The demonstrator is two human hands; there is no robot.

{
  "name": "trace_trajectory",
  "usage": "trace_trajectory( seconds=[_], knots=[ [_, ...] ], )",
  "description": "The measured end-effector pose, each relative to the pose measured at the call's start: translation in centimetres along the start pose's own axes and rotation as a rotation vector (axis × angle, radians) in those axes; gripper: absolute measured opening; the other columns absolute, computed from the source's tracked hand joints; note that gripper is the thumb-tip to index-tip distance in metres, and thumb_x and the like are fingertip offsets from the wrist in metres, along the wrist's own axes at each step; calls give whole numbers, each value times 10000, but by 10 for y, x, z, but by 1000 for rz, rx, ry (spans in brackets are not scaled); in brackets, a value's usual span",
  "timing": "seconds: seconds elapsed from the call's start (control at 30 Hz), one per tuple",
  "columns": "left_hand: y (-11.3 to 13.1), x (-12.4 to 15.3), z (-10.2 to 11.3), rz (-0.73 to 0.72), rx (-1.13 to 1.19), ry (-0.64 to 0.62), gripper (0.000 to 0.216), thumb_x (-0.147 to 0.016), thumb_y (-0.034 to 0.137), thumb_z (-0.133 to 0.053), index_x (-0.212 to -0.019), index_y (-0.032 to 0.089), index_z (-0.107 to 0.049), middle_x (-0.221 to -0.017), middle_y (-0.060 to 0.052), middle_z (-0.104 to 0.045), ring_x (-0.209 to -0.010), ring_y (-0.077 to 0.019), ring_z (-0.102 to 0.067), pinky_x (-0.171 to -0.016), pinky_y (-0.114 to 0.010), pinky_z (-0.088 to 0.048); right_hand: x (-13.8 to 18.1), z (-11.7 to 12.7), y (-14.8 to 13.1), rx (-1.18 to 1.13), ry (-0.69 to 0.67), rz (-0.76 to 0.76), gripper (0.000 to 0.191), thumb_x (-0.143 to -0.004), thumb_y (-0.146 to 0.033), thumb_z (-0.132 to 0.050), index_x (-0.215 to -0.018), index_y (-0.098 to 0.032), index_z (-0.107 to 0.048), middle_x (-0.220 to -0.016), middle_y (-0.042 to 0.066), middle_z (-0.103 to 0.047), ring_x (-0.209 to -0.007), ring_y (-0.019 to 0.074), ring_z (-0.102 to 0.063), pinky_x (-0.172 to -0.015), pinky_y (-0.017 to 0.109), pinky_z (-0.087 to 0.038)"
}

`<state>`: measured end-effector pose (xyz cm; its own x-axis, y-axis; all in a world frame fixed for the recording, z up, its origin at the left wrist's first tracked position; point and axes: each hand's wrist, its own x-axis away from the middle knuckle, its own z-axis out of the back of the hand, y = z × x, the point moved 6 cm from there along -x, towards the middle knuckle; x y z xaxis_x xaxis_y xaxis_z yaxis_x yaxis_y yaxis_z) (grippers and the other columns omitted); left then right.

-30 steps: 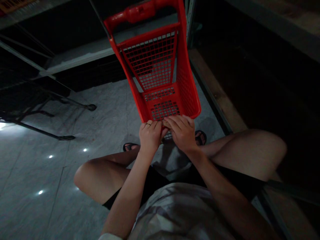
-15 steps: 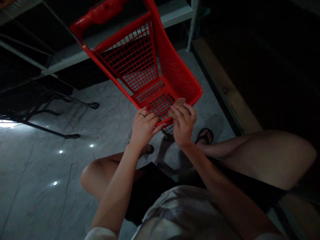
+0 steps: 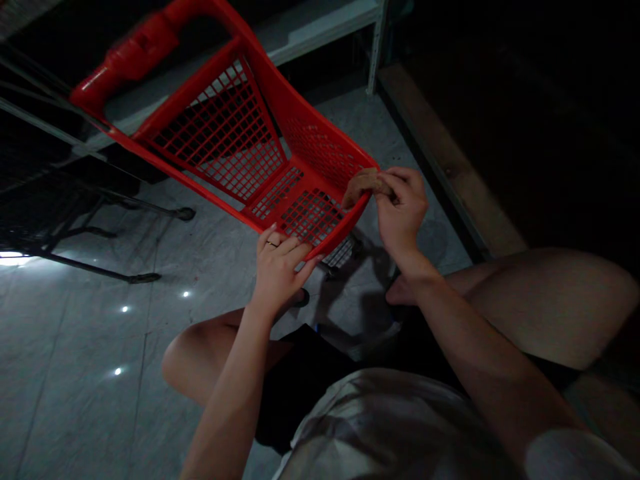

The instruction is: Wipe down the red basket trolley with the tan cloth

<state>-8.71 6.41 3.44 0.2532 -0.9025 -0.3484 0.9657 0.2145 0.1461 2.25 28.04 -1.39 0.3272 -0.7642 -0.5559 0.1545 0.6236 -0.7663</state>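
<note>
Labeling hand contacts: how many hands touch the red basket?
1. The left hand grips the red plastic shopping basket at its near rim. The right hand holds a brown cloth against the rim's corner.

This looks like a shop or its stockroom, dimly lit. A red plastic shopping cart basket [image 3: 260,153] with a mesh wall and a moulded push handle [image 3: 130,57] fills the middle of the view. Behind it runs pale metal shelving [image 3: 320,23] on a slotted upright post [image 3: 374,47] (the lower tiers are too dark to make out). The floor [image 3: 100,347] is polished grey marble-patterned tile, mirroring ceiling lights, and a dark wheeled metal frame [image 3: 100,220], probably another trolley, stands at left.
</note>
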Motion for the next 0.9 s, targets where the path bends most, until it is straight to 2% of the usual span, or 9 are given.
trace_trajectory(
  seconds=[0.07, 0.2, 0.27, 0.33, 0.47, 0.6, 0.77, 0.83, 0.9],
  knots=[
    [2, 0, -1, 26, -6, 8, 268, -1018, 446, -598, -904, 258, -751, -765, 5, -685, -834, -215, -559, -1158, -495, -394, 10, -10, -10, -45, 1, -35, 275, -934, -163, -534, -1057, -268, -756, -1154, 86, -651, -1163, 264, -601, -1083, 521, -500],
    [8, -3, -4, 50, -38, -21, 201, -983, 392, -629, -878, 246, -719, -796, -7, -679, -864, -229, -567, -1149, -492, -401, 70, -24, -57, -219, -78, -48, 244, -939, -153, -540, -1029, -271, -733, -1107, 75, -645, -1090, 238, -633, -1001, 451, -547],
    [9, -3, -5, 51, -48, -51, 146, -951, 338, -646, -860, 238, -701, -827, -19, -684, -902, -243, -571, -1145, -495, -406, 96, -24, -75, -270, -100, -64, 217, -952, -166, -550, -1029, -267, -726, -1095, 73, -651, -1059, 227, -656, -950, 417, -564],
    [9, -2, -4, 50, -59, -67, 96, -926, 299, -650, -867, 237, -696, -855, -27, -690, -939, -257, -575, -1146, -504, -405, 110, -19, -82, -272, -104, -76, 207, -959, -163, -550, -1017, -264, -722, -1089, 70, -664, -1047, 222, -671, -924, 398, -567],
    [8, 5, -2, 58, -73, -70, 85, -928, 305, -651, -943, 247, -713, -895, -30, -707, -955, -266, -582, -1144, -524, -401, 113, -3, -80, -244, -174, 42, 248, -956, -123, -515, -1022, -265, -708, -1077, 56, -679, -1031, 209, -679, -902, 373, -568],
    [7, 13, 0, 77, -46, -23, 107, -918, 290, -665, -993, 245, -726, -994, -29, -746, -958, -259, -591, -1161, -528, -384, 122, 21, -62, -177, -289, 137, 247, -966, -149, -492, -1059, -278, -681, -1098, 52, -671, -1025, 208, -671, -880, 373, -574],
    [8, 15, 1, 103, -51, 8, 80, -919, 277, -656, -952, 257, -727, -844, -10, -698, -908, -247, -581, -1155, -506, -386, 118, 51, -30, -37, -79, -73, 232, -920, -131, -487, -885, -253, -681, -1034, 63, -650, -983, 225, -650, -864, 405, -567],
    [9, 14, 1, 111, -52, -2, 84, -943, 308, -650, -935, 259, -717, -823, -4, -685, -907, -243, -580, -1169, -498, -369, 111, 47, -34, -71, -44, -137, 254, -881, -92, -502, -862, -251, -699, -1059, 62, -653, -1022, 226, -654, -910, 416, -567],
    [10, 13, 3, 116, -57, -12, 90, -948, 327, -656, -932, 256, -709, -837, -4, -688, -925, -245, -578, -1176, -490, -357, 105, 33, -49, -184, -76, -182, 269, -878, -84, -523, -923, -258, -723, -1145, 66, -641, -1097, 228, -654, -948, 416, -570]
  ],
)
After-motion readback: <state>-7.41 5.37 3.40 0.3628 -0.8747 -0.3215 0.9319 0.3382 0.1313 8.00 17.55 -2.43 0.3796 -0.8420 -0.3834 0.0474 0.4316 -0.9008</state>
